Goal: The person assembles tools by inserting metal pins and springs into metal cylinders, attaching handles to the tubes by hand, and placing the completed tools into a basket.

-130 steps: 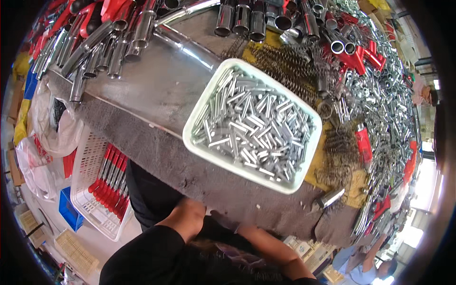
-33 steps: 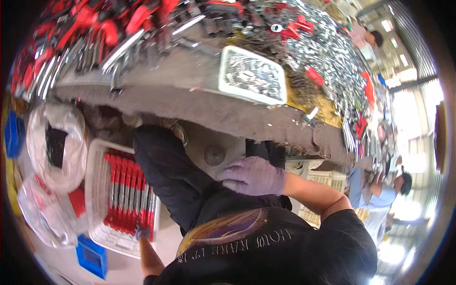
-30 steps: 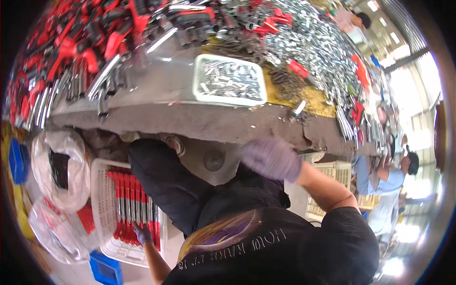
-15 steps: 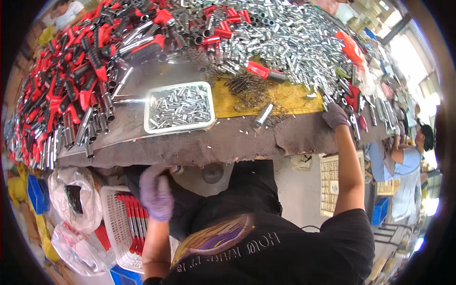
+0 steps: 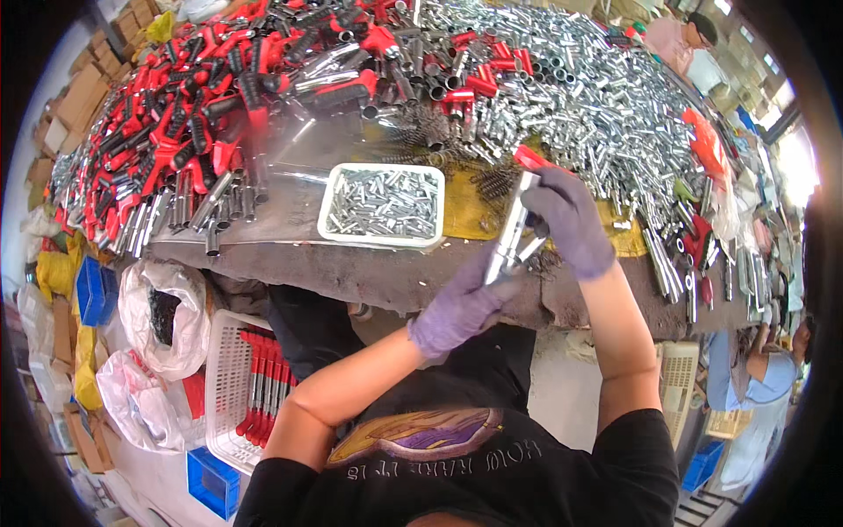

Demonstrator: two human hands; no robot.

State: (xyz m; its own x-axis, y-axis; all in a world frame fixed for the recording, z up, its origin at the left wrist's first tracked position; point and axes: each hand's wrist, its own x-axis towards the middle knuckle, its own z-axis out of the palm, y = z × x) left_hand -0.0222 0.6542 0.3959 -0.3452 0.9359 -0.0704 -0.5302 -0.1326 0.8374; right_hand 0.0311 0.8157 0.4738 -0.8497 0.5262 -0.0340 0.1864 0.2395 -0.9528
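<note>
Both my hands wear purple-grey gloves and meet above the front of the table. My left hand (image 5: pixel 461 307) is closed round the lower end of a shiny metal tube (image 5: pixel 512 227), which stands tilted. The fingers of my right hand (image 5: pixel 569 218) are curled at the tube's upper end; whether they also pinch a smaller part is hidden. A short bright metal piece (image 5: pixel 532 249) shows between the hands, and I cannot tell if it is held. Just beyond the right fingers lies a red-ended part (image 5: pixel 531 159), partly covered.
Left of my hands stands a white tray (image 5: pixel 329 211) of short metal pins. Red-and-black handles (image 5: pixel 167 132) heap at the left, loose metal tubes (image 5: pixel 606 97) at the back. Dark springs (image 5: pixel 496 182) lie on a yellow sheet. A white basket (image 5: pixel 219 386) is below left. Another person (image 5: pixel 764 378) works at right.
My left hand has risen from below the table edge to the tube. My right hand has come in from the tubes at the right. The whole view has shifted.
</note>
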